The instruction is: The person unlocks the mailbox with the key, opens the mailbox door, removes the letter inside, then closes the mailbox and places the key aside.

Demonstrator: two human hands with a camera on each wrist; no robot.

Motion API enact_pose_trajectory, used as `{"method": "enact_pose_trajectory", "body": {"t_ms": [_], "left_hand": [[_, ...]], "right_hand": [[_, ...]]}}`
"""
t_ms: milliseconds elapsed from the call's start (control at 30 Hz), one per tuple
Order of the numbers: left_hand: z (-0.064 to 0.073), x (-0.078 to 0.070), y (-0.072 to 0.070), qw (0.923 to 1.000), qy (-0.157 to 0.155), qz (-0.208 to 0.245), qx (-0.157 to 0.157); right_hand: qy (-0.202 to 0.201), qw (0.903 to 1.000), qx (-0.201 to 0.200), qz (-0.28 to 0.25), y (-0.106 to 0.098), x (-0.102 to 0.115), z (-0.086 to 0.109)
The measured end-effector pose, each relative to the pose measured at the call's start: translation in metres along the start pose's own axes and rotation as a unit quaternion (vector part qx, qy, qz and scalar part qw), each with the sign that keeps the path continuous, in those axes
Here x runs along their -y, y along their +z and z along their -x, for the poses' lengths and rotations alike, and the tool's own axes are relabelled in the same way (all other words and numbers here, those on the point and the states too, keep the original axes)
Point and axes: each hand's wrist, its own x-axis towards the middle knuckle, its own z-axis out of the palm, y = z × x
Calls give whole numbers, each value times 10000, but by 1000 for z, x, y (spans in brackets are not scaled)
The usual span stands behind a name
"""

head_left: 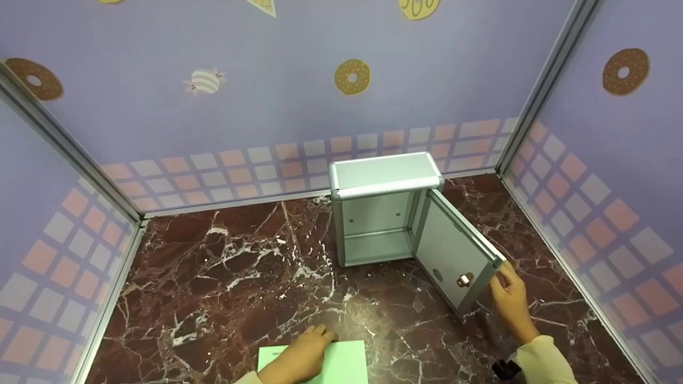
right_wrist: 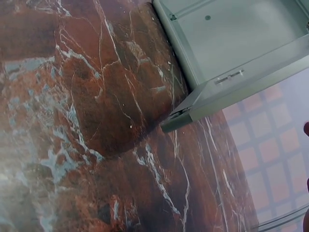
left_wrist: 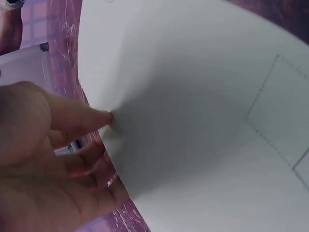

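Note:
A silver-grey metal box point(head_left: 389, 173) stands upright by the back wall, its hinged door point(head_left: 448, 242) swung wide toward the front right. On the door's inner face is a small lock latch point(head_left: 465, 279). My right hand point(head_left: 512, 304) grips the free edge of this door near its top corner; only its fingertips show at the right border of the right wrist view. At the front, my left hand point(head_left: 307, 356) pinches the edge of a pale green envelope point(head_left: 347, 365). The left wrist view shows the thumb over the envelope point(left_wrist: 203, 125) and fingers beneath, with printed dashed squares on its face.
Dark red marbled tabletop point(head_left: 224, 277) lies under everything. Purple panels with sweets patterns point(head_left: 277, 80) enclose the left, back and right sides, joined by grey metal posts. A small black object point(head_left: 506, 369) sits at the right sleeve.

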Motion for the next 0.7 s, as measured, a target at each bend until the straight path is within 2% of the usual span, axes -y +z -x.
{"method": "enact_pose_trajectory", "body": {"t_ms": [133, 267, 367, 533, 700], "left_hand": [[-1, 2, 2, 9997, -63, -215, 15], [-1, 6, 4, 9993, -244, -60, 276], [0, 8, 5, 9987, -370, 82, 337], [1, 6, 8, 9989, -464, 48, 100], [-1, 1, 8, 9981, -574, -157, -150]], "right_hand": [[142, 9999, -26, -14, -1, -17, 5], [296, 9994, -88, -147, -1, -25, 9], [356, 9991, -90, -198, -1, -24, 10], [510, 9987, -79, 2, -1, -22, 7], [962, 9952, -153, -24, 0, -18, 3]]}}
